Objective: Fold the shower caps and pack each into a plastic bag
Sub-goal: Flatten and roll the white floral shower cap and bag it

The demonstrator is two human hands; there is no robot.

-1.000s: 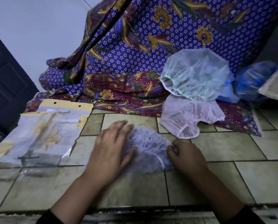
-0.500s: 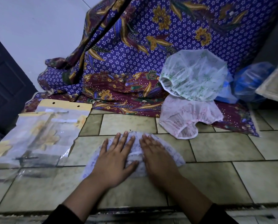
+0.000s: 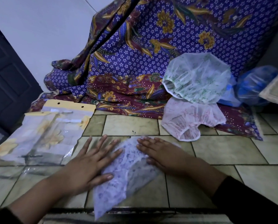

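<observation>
Shower cap point(image 3: 128, 180), purple print, lies flattened in a long strip on the tiled surface point(image 3: 232, 149); its near end overhangs the front edge and is blurred. Left hand point(image 3: 89, 160) and right hand point(image 3: 161, 152) press on it, fingers straight, gripping nothing. Plastic bags point(image 3: 38, 135) lie left, cut off by the frame. Behind, green cap point(image 3: 198, 78) partly hides the blue caps point(image 3: 253, 84).

**Colour rundown: florals everywhere**

The purple-flowered cap point(image 3: 127, 175) is see-through white underneath. There's also a green-sprigged cap point(image 3: 198, 78), a pink cap point(image 3: 191, 120) and a blue cap point(image 3: 255, 84). The cloth point(image 3: 135, 62) is purple with tiny white flowers, gold blooms and a maroon border. The bags point(image 3: 38, 135) are clear with yellow tops. The surface point(image 3: 224, 152) has pale olive tiles.
</observation>
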